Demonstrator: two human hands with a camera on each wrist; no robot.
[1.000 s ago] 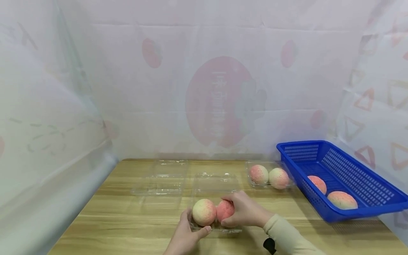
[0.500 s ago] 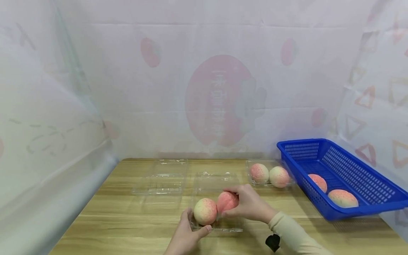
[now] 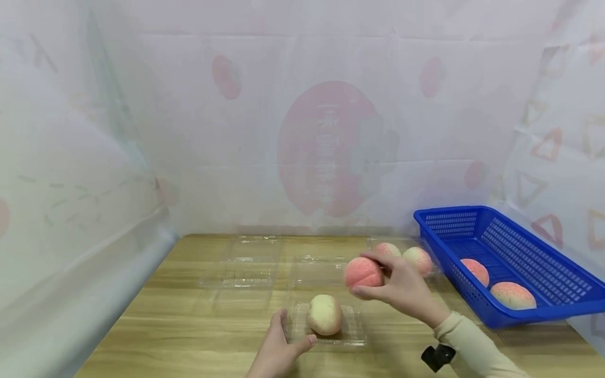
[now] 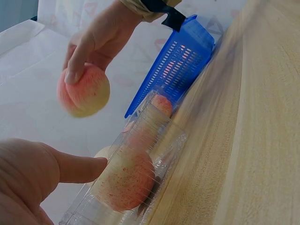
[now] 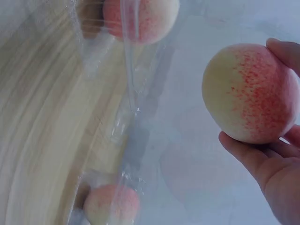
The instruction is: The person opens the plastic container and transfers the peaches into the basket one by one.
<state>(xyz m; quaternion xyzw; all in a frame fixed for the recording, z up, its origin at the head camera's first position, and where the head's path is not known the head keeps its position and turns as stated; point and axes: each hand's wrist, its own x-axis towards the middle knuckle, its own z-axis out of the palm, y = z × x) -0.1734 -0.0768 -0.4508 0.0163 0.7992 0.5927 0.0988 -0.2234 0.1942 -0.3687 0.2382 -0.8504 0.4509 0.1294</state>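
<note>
My right hand (image 3: 404,286) grips a pink and cream peach (image 3: 363,275) between thumb and fingers, raised above the table, right of and behind the nearest clear plastic clamshell box (image 3: 354,333). A second peach (image 3: 325,315), cream side up, sits in that box near its middle. At the box's front left corner, my left hand (image 3: 279,346) holds on with its thumb along the rim; its other fingers are partly hidden. In the left wrist view, the thumb (image 4: 79,168) lies against the clear wall beside the peach (image 4: 124,180).
Another clear box (image 3: 246,268) stands open at the back left. At the back right, a box holds two peaches (image 3: 418,261), partly behind my right hand. Beside it, a blue plastic basket (image 3: 449,273) contains two more peaches (image 3: 512,295). White printed sheets (image 3: 331,52) enclose the table (image 3: 156,325).
My right hand has lifted its peach out of the near box and carried it up and to the right. The other peach has rolled toward the box's middle. My left hand stays at the corner.
</note>
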